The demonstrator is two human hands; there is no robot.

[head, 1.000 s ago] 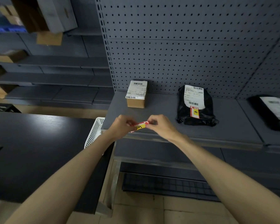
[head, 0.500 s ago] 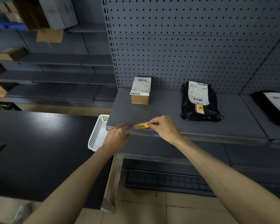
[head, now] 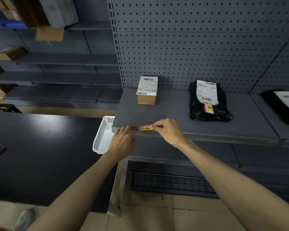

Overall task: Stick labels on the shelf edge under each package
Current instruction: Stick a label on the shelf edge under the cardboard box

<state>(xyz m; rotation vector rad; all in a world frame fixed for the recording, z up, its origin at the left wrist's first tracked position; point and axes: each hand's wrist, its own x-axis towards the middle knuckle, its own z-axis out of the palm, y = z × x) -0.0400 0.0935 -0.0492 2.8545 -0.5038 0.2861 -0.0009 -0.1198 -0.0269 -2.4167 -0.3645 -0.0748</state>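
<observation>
A red and yellow label [head: 145, 128] lies against the front edge of the grey shelf [head: 223, 136], below a small cardboard box [head: 147, 90] with a white shipping sticker. My right hand [head: 169, 130] pinches the label's right end. My left hand [head: 123, 140] presses its fingertips at the label's left end on the shelf edge. A black bagged package [head: 208, 102] with its own red and yellow tag sits further right on the shelf. Another black package [head: 284, 104] lies at the far right.
A white perforated basket [head: 102, 135] sits left of the shelf beside a dark table [head: 40, 150]. A pegboard back wall [head: 198, 47] rises behind the packages. More shelving with cardboard boxes [head: 8, 53] stands at the left. A lower wire rack [head: 170, 184] lies under the shelf.
Both hands moved the label from mid-air down onto the shelf's front edge under the cardboard box. My left hand shifted from pinching the label to pressing at its left end.
</observation>
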